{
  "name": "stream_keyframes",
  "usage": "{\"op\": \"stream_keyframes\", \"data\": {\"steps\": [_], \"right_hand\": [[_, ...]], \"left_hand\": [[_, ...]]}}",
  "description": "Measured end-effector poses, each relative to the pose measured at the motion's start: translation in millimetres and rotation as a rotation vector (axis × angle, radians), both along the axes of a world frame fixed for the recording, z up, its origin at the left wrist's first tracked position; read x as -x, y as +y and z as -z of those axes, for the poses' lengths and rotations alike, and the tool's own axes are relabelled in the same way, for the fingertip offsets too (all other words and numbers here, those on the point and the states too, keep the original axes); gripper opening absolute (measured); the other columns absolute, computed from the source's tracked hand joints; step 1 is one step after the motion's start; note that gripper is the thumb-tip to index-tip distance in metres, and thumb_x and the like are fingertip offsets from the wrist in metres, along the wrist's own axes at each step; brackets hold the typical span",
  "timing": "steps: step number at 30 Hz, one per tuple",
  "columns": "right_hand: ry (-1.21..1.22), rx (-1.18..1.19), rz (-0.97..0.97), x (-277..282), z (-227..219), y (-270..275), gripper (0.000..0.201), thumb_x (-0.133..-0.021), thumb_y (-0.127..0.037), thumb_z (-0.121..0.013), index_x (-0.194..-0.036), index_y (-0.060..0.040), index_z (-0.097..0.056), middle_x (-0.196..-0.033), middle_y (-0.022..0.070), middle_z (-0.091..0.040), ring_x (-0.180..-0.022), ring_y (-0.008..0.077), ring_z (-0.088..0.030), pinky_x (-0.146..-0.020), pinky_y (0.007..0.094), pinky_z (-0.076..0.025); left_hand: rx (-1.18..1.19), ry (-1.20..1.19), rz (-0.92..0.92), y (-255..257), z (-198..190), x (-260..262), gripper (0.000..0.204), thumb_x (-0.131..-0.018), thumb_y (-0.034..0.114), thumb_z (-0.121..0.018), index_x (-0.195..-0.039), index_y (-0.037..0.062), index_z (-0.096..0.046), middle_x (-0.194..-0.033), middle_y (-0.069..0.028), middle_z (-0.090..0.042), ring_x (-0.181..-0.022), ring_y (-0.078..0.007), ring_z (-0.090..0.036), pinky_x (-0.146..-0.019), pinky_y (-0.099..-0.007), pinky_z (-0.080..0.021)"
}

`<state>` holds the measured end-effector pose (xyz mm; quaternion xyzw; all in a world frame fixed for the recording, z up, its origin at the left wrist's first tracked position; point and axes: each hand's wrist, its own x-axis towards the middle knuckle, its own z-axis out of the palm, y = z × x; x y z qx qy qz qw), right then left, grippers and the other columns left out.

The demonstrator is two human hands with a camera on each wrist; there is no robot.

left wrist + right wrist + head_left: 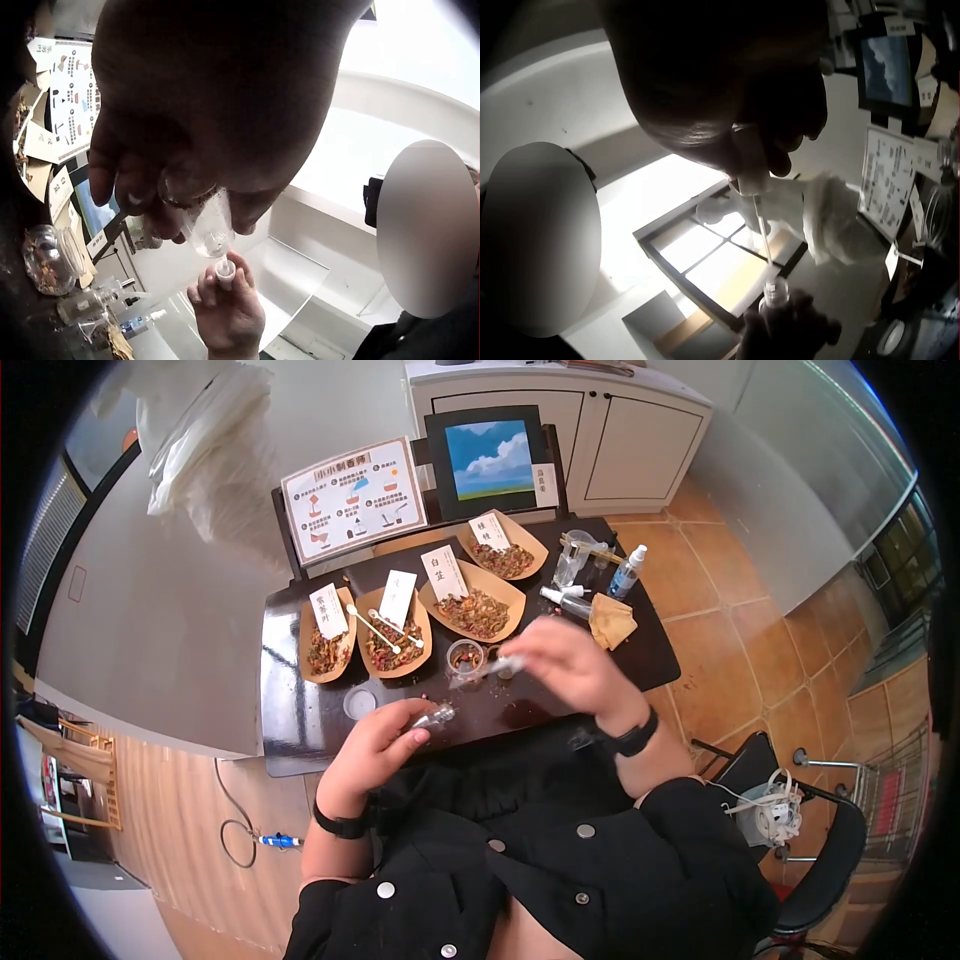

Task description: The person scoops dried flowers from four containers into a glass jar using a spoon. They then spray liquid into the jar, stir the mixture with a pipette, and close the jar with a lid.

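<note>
My left hand (385, 745) grips a small clear glass bottle (434, 716) tilted above the table's front edge; in the left wrist view the bottle (208, 225) shows dark bits near its far end. To the right and higher, my right hand (570, 660) pinches a white cap (512, 662) with a thin clear stem pointing toward the bottle. The right wrist view shows the stem (763, 236) hanging from the cap (751, 172), its tip close to the mouth of the bottle (776, 291); whether they touch I cannot tell.
Several paper trays (472, 615) of dried plant bits with labels stand across the table (300, 735). A small jar (466, 656) sits before them, a round lid (359, 703) to its left. Spray bottles (627, 573), a clear cup (572, 560) and a brown cloth (611, 622) are at the right.
</note>
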<state>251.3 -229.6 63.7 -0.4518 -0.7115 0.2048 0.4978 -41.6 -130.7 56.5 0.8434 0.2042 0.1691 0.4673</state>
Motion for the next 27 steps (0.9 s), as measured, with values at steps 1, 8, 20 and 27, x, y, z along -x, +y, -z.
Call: {"op": "stream_keyframes", "data": {"steps": [1,8,20,27], "right_hand": [[0.026,-0.005,0.086,-12,1,-3,0.024,-0.096,-0.001,-0.056,-0.116,-0.0002,-0.068,-0.101,0.0079,-0.061,-0.085,0.0162,-0.058,-0.079,0.0285,-0.047],[0.410,0.008,0.242,-66,44,-18,0.028,-0.100,0.002,-0.047,-0.123,-0.0013,-0.062,-0.117,0.0071,-0.055,-0.096,0.0137,-0.057,-0.084,0.0263,-0.046],[0.121,0.241,0.621,-85,138,15,0.022,-0.089,-0.008,-0.070,-0.099,-0.0036,-0.051,-0.095,0.0062,-0.064,-0.088,0.0154,-0.063,-0.079,0.0306,-0.049],[0.171,0.338,0.627,-81,148,20,0.031,-0.089,-0.009,-0.068,-0.117,-0.0032,-0.056,-0.110,0.0129,-0.069,-0.108,0.0253,-0.066,-0.091,0.0342,-0.050]], "left_hand": [[0.022,0.014,-0.039,2,2,4,0.029,-0.093,0.010,-0.063,-0.120,-0.0020,-0.061,-0.103,-0.0160,-0.068,-0.094,-0.0281,-0.065,-0.084,-0.0352,-0.051],[0.050,0.018,-0.100,9,9,10,0.030,-0.093,0.008,-0.064,-0.120,-0.0018,-0.061,-0.102,-0.0148,-0.068,-0.092,-0.0250,-0.064,-0.084,-0.0334,-0.050],[0.003,0.047,-0.102,7,7,4,0.031,-0.093,0.009,-0.064,-0.121,-0.0024,-0.061,-0.105,-0.0166,-0.069,-0.094,-0.0271,-0.065,-0.085,-0.0344,-0.050],[0.017,0.048,-0.108,9,10,4,0.031,-0.092,0.009,-0.064,-0.121,-0.0024,-0.061,-0.106,-0.0167,-0.069,-0.095,-0.0276,-0.065,-0.085,-0.0346,-0.051]]}}
